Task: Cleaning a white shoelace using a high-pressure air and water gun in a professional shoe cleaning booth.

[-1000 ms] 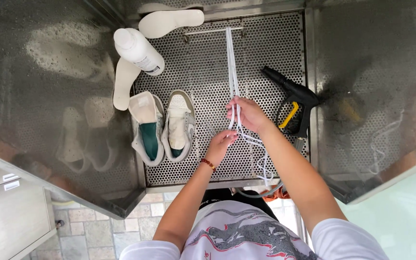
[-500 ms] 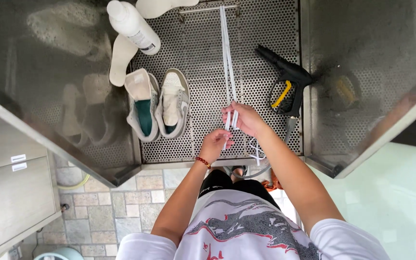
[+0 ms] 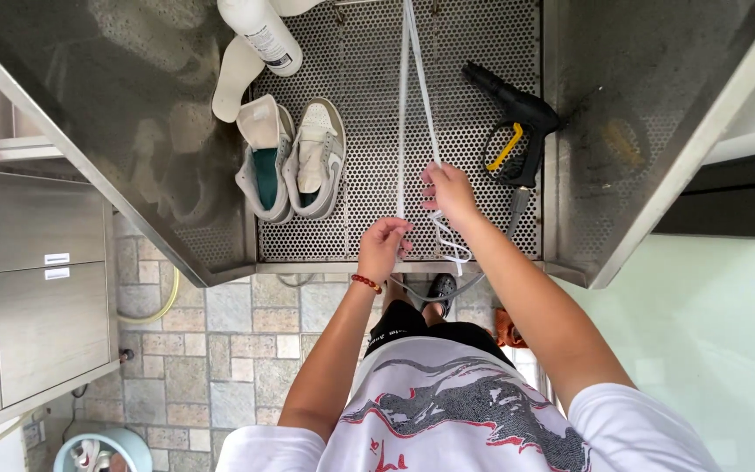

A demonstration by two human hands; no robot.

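Two long white shoelaces [image 3: 408, 105] run taut from the back of a perforated metal wash basin [image 3: 369, 175] toward me. My right hand [image 3: 449, 190] pinches them at mid-height, and their loose ends [image 3: 452, 247] curl below it. My left hand [image 3: 384, 247], with a red bead bracelet at the wrist, grips the lower part of the laces near the basin's front edge. A pair of grey-and-white sneakers [image 3: 294, 157] without laces lies to the left of the laces on the perforated floor.
A black spray gun with a yellow trigger guard [image 3: 513, 131] lies at the basin's right. A white bottle [image 3: 259, 31] and a white insole [image 3: 236, 77] lie at the back left. Steel walls [image 3: 115, 105] flank the basin. A grey cabinet [image 3: 32, 288] stands at left.
Both hands have pulled back toward the basin's front edge along the laces, and my left hand has closed on them. The view has shifted back, showing more floor tiles.
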